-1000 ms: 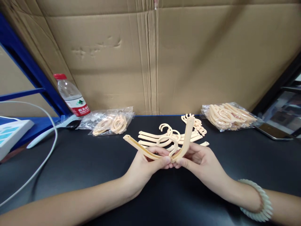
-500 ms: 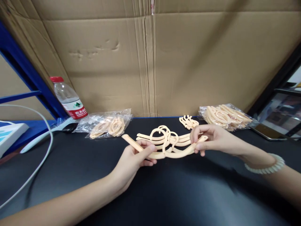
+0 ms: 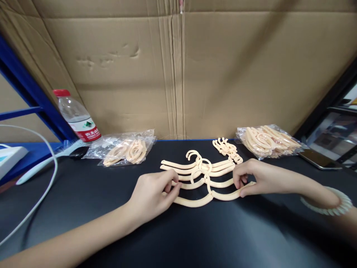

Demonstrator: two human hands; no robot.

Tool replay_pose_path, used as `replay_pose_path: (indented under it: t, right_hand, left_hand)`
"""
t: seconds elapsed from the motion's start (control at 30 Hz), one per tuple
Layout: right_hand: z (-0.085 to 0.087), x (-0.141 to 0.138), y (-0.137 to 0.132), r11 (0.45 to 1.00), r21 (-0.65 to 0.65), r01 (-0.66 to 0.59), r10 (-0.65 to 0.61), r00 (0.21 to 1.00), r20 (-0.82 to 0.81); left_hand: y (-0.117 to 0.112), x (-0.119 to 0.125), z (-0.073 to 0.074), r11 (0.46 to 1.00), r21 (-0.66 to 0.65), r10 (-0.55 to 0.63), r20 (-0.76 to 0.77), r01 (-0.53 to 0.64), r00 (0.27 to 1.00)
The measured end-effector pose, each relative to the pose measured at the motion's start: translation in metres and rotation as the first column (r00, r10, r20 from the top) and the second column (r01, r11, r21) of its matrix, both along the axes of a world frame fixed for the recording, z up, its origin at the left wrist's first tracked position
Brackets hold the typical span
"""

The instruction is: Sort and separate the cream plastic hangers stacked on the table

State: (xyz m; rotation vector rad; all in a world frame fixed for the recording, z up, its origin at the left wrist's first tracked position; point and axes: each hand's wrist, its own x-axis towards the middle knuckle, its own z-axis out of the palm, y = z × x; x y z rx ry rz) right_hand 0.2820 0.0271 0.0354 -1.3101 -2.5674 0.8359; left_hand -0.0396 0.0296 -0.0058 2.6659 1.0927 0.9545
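A beige folding clothes hanger [image 3: 192,203] lies nearest me on the black table, its hook pointing away. My left hand [image 3: 156,191] is closed at its left arm; fingertips and thumb cover that end. My right hand [image 3: 255,180] pinches the tip of its right arm between thumb and fingers. Just behind, several more beige hangers [image 3: 181,171] lie in overlapping rows, their hooks crossing in the middle. Beyond my right hand is a small pile of beige hook pieces [image 3: 224,146].
Clear plastic bags of beige parts lie at the back left [image 3: 136,152] and back right [image 3: 267,140], the latter beside a phone [image 3: 320,160]. A red-capped water bottle [image 3: 79,119] leans at left, near a white cable [image 3: 54,167]. Cardboard [image 3: 125,74] stands behind.
Both hands have lowered the hanger toward me onto the table, in front of the others. Its tilted left arm has come down, and the row behind is now more visible.
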Motion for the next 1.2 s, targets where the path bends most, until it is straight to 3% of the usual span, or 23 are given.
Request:
replay_pose_path:
  t: [0.13, 0.23, 0.43, 0.53, 0.67, 0.83, 1.0, 1.2]
  right_hand:
    - [-0.002, 0.0, -0.002, 0.999, 0.028, -0.017, 0.016, 0.999, 0.029]
    - [-0.005, -0.001, -0.004, 0.998, 0.066, -0.025, 0.021, 0.998, 0.053]
    - [-0.005, -0.004, -0.007, 0.984, 0.175, -0.03, 0.015, 0.996, 0.086]
    - [-0.004, -0.005, -0.01, 0.959, 0.283, 0.008, -0.032, 0.996, 0.081]
    - [-0.01, -0.016, -0.018, 0.924, 0.374, 0.079, -0.101, 0.994, 0.039]
    - [-0.037, -0.039, -0.024, 0.886, 0.462, 0.039, -0.116, 0.983, 0.14]
    - [-0.057, -0.054, -0.022, 0.891, 0.45, 0.059, -0.153, 0.972, 0.177]
    - [-0.058, -0.063, -0.002, 0.881, 0.467, 0.075, -0.142, 0.984, 0.109]
  left_hand:
    - [-0.003, 0.001, 0.001, 0.957, 0.213, -0.16, -0.187, 0.199, 0.969]
    - [-0.003, 0.002, 0.002, 0.921, 0.288, -0.194, -0.242, 0.261, 0.951]
    - [-0.002, 0.002, 0.001, 0.935, 0.29, -0.107, -0.312, 0.202, 0.944]
    - [-0.003, 0.004, 0.001, 0.963, 0.25, -0.022, -0.292, 0.098, 0.956]
    - [-0.013, 0.012, 0.001, 0.992, 0.108, -0.042, -0.206, 0.065, 0.978]
    - [-0.025, 0.017, -0.014, 0.999, -0.006, -0.052, -0.343, 0.053, 0.938]
    - [-0.01, 0.01, -0.02, 0.996, -0.091, -0.037, -0.416, -0.001, 0.908]
    - [0.018, 0.009, -0.009, 0.984, -0.158, 0.007, -0.443, -0.086, 0.896]
